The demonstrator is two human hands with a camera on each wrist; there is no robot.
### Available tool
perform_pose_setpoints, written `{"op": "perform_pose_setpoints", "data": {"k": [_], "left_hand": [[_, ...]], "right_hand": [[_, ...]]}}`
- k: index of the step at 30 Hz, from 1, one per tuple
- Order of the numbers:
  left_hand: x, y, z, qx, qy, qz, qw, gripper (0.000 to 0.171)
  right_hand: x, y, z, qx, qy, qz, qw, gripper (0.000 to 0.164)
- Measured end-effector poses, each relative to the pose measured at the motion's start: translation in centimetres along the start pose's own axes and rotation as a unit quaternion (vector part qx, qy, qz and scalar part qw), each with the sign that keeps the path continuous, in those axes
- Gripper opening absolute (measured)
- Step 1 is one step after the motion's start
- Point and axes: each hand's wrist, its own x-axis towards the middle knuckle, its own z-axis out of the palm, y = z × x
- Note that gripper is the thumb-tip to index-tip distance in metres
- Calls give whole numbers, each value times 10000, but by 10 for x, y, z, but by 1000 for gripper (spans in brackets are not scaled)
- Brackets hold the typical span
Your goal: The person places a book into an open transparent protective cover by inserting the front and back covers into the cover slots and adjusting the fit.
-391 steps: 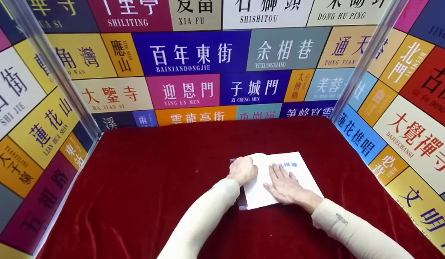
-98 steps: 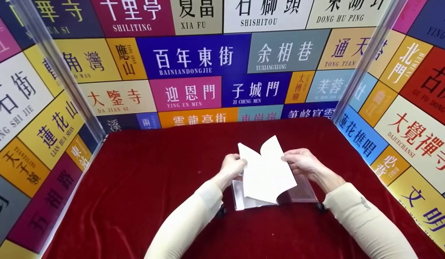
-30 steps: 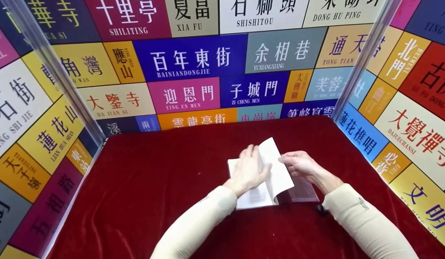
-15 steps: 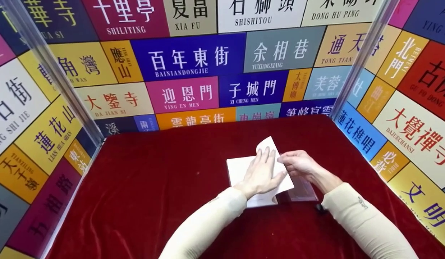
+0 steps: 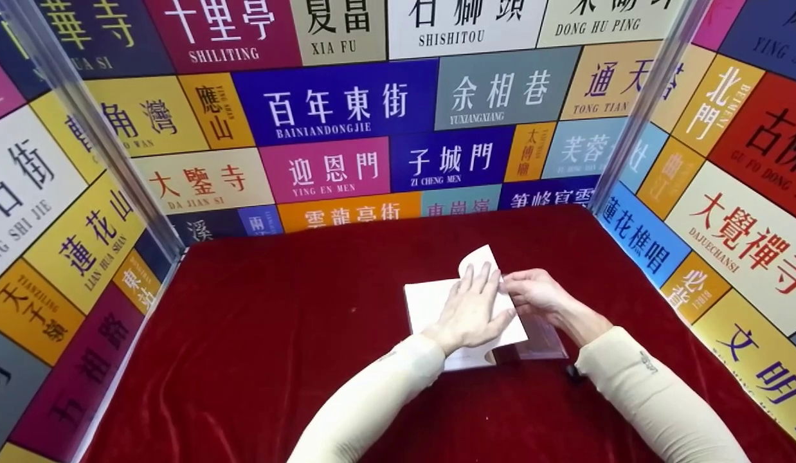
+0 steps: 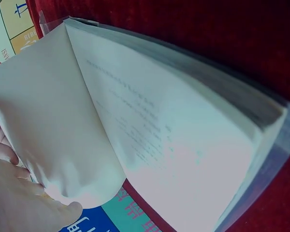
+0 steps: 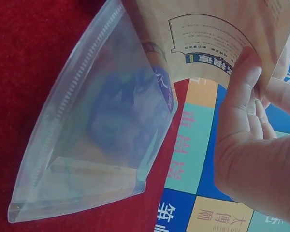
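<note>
A white book (image 5: 430, 305) lies spread on the red cloth, its right-hand leaf (image 5: 475, 257) raised. My left hand (image 5: 472, 312) presses flat on that leaf with straight fingers. From the right, my right hand (image 5: 542, 296) pinches the leaf's outer edge. In the right wrist view its thumb lies across the leaf's printed brown underside (image 7: 203, 34). Beside this, a clear plastic book cover (image 7: 111, 121) stands out from the book. Faint print covers the page (image 6: 145, 106) in the left wrist view, opposite a blank leaf (image 6: 48, 111) with fingers (image 6: 9, 154) at its edge.
Red velvet cloth (image 5: 276, 334) spreads over the table. Panels of place-name signs (image 5: 346, 103) enclose it at the back and both sides, joined by clear corner strips (image 5: 115, 154). A small dark object (image 5: 573, 373) sits near my right cuff.
The book, shown closed at first, is now open. Over the last second my left hand has slid right, from the left page onto the raised leaf; my right hand keeps its pinch.
</note>
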Motion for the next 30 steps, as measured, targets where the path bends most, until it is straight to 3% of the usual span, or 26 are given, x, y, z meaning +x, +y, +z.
{"op": "perform_pose_setpoints", "data": {"k": [4,7,11,19,22,27,30], "left_hand": [[0,-2,1,107,43,45,9999,86],[-2,-2,1,216,32,51,9997,87],[-3,-2,0,340,-65,0,9994,88],[-6,-1,-2,544,-344,-144,9978,87],[-6,-1,-4,646,-432,-192,9968,87],[-5,0,-4,823,-565,-260,9947,86],[-5,1,-4,965,-616,-302,9930,85]], "right_hand": [[1,0,0,142,33,-39,9999,17],[1,0,-3,70,120,-70,9999,24],[0,1,-7,-287,291,-144,9991,39],[4,12,-14,-1121,737,-439,9900,42],[5,15,-15,-2092,1136,-666,9690,41],[7,19,-15,-3884,1761,-934,8997,42],[8,22,-13,-4359,1762,-903,8780,48]]}}
